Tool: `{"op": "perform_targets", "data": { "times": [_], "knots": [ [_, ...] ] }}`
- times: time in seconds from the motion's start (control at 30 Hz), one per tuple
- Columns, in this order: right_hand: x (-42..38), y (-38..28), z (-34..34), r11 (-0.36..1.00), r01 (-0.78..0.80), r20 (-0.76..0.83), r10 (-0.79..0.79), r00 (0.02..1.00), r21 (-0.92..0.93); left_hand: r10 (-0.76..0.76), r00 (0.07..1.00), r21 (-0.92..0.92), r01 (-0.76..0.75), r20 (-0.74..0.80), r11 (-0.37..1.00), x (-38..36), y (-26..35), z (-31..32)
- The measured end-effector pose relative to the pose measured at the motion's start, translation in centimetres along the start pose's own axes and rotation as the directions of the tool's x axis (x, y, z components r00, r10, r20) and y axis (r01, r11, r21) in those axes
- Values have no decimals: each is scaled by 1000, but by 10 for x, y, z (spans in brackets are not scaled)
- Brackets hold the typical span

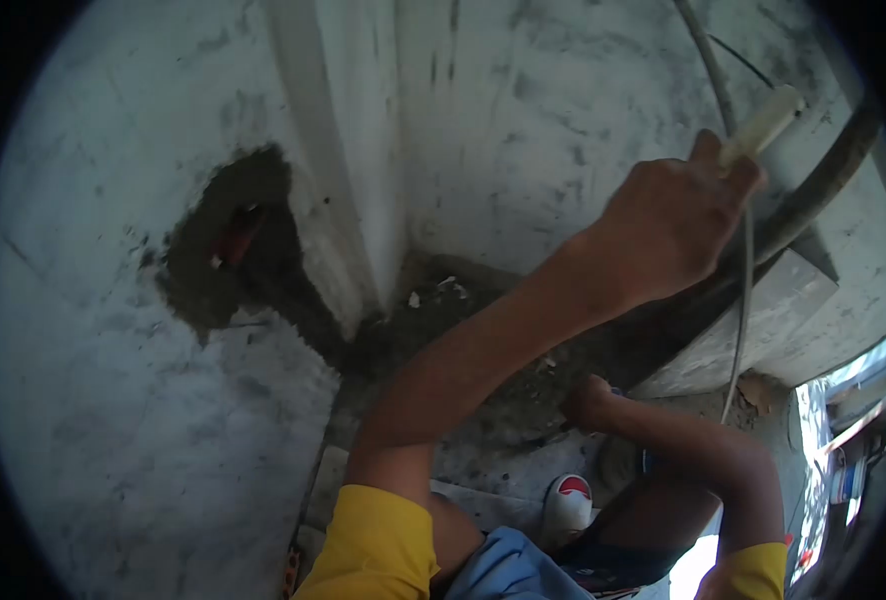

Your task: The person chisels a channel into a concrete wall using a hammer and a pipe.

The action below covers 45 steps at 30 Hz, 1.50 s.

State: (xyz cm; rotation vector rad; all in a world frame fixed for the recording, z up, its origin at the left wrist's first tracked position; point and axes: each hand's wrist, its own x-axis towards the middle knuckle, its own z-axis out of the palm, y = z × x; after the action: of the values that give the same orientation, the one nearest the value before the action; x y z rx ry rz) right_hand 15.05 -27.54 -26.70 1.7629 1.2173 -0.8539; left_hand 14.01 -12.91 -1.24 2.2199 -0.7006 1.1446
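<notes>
My left hand [671, 222] reaches across to the upper right, its fingers wrapped round a pale cylindrical stick [765, 126]. The stick's far end points up and right; its kind is not clear. Lower down, my right hand [591, 403] is closed near the dark, debris-strewn floor [503, 415]. Whatever it may grip is hidden in shadow. A thin grey cable [746, 300] hangs just beside the left hand, and a thick dark pipe [823, 180] curves behind it.
The left wall [113, 400] has a rough dark hole [228, 190] with something reddish [238, 238] inside. A light slab [763, 310] leans at the right. A shoe [569, 505] stands below my hands. Bright clutter [848, 475] lies at the far right.
</notes>
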Motion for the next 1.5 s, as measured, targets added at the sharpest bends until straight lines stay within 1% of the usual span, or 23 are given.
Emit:
{"op": "perform_targets", "data": {
  "times": [0.1, 0.23, 0.3, 0.37, 0.43, 0.5, 0.53, 0.6, 0.63, 0.7, 0.73, 0.8, 0.83, 0.87, 0.9, 0.93, 1.0, 1.07, 1.13, 1.27, 1.33, 1.4, 1.5],
  "knots": [
    [40, -10, 42, 990, -135, 80, 139, 987, -42, 7, 998, 17, -8, 69, 1000, -7, -1, -8],
    [106, -17, 70, 986, -163, 143, 163, 976, -14, 20, 994, 18, -22, 105, 1000, -11, -9, -4],
    [140, -7, 83, 999, -28, -41, 27, 999, -33, -4, 993, 96, -7, 116, 995, -12, -15, -7],
    [68, 9, 13, 999, 25, -52, -23, 998, 40, -29, 989, 168, 5, 142, 986, -14, -22, -7],
    [54, 41, 8, 948, -58, -137, 105, 985, 314, -110, 989, 131, 96, 101, 987, -17, -33, -8],
    [38, 71, 13, 812, 182, -432, 94, 897, 554, -165, 980, 163, 146, 112, 976, -22, -41, -14],
    [28, 71, 10, 807, 200, -440, 81, 894, 555, -214, 971, 186, 192, 107, 964, -25, -44, -18],
    [18, 63, 3, 438, 449, -615, 394, 683, 779, -248, 963, 297, 208, 104, 932, -31, -49, -24],
    [23, 51, -2, 423, 464, -619, 388, 683, 778, -272, 958, 392, 219, 86, 893, -34, -50, -27],
    [33, 18, -21, 286, 701, -581, 783, 221, 653, -386, 915, 390, 316, 116, 865, -43, -47, -31],
    [37, 8, -31, 266, 716, -579, 782, 232, 646, -494, 860, 384, 417, 126, 824, -51, -44, -36],
    [46, -10, -51, 18, 944, -499, 852, 158, 329, -547, 816, 340, 470, 184, 815, -89, -32, -55],
    [43, -20, -56, -11, 948, -498, 848, 178, 319, -582, 787, 307, 513, 204, 802, -116, -25, -65],
    [35, -26, -59, -173, 954, -476, 836, 273, 244, -611, 760, 273, 554, 219, 787, -146, -18, -75],
    [32, -28, -62, -321, 933, -462, 811, 358, 161, -719, 652, 251, 674, 242, 695, -181, -10, -86],
    [40, -33, -61, -382, 922, -461, 809, 365, 59, -806, 529, 231, 777, 266, 586, -217, -1, -93],
    [50, -51, -65, -407, 913, -502, 786, 362, 21, -896, 385, 215, 877, 222, 430, -278, 22, -97],
    [48, -68, -77, -416, 909, -563, 752, 343, -3, -921, 330, 190, 910, 209, 369, -314, 41, -90],
    [41, -88, -88, -539, 833, -633, 690, 351, -126, -910, 357, 174, 902, 212, 395, -325, 53, -80],
    [37, -107, -102, -617, 787, -646, 608, 461, -19, -920, 366, 63, 924, 143, 377, -362, 73, -70],
    [35, -108, -101, -612, 791, -694, 575, 433, -14, -926, 367, 21, 929, 87, 370, -379, 78, -71],
    [24, -109, -106, -607, 793, -722, 527, 448, 48, -963, 227, -83, 973, 142, 217, -391, 81, -75],
    [25, -118, -115, -531, 827, -698, 521, 490, 185, -958, 268, -180, 952, 103, 247, -399, 77, -72]
  ]
}}
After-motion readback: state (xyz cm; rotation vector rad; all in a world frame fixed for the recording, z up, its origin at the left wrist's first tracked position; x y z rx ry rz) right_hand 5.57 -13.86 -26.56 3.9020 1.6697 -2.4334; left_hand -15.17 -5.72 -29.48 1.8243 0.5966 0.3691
